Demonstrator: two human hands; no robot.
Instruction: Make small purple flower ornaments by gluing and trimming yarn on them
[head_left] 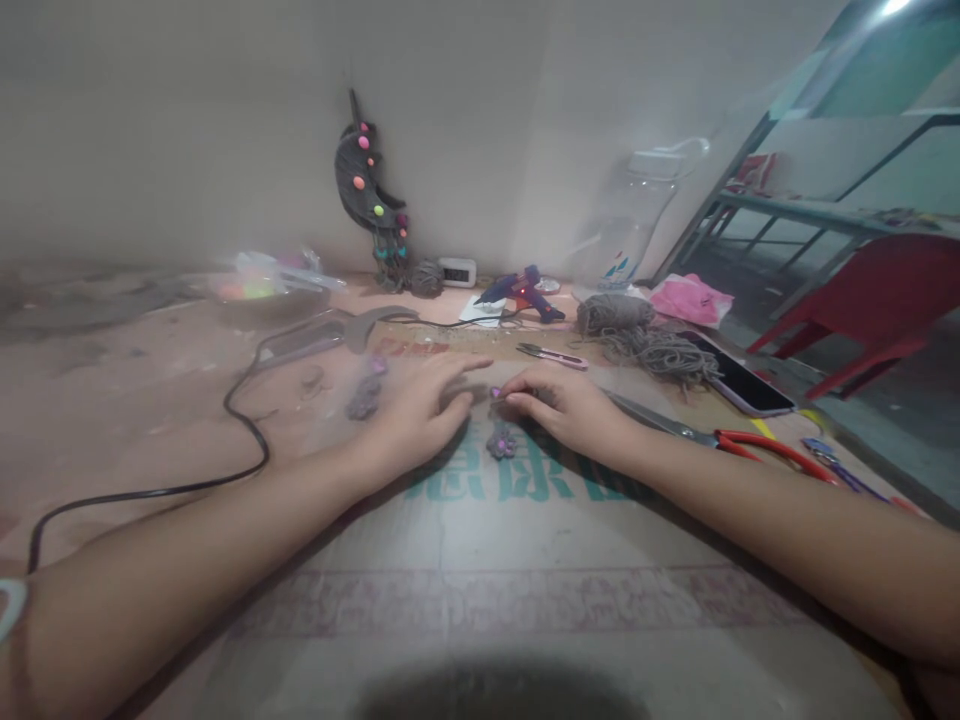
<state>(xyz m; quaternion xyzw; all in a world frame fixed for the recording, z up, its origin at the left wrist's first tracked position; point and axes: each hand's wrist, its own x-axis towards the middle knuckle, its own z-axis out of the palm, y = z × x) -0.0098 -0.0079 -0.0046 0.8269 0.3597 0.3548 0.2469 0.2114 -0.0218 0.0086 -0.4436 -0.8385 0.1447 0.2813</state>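
Cardboard (450, 600) over pink tabletop (172, 430) | red chair (881, 300) beyond | left hand (416, 408) spread, empty | right hand (566, 405) pinching purple piece (496, 393)

I see room for a hand to slide over the near cardboard (450, 545), between the forearms (247, 515). Ahead, the snips (559, 357) and glue gun (517, 287) stand in the way; rightward, the red-handled scissors (703, 437), then the phone (739, 378); leftward, the black cable (150, 494) loops across.

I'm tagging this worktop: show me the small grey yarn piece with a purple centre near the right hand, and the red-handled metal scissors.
Small grey yarn piece (502, 443): head view, on its purple centre.
Red-handled metal scissors (700, 437): head view, on the metal beside the handles.
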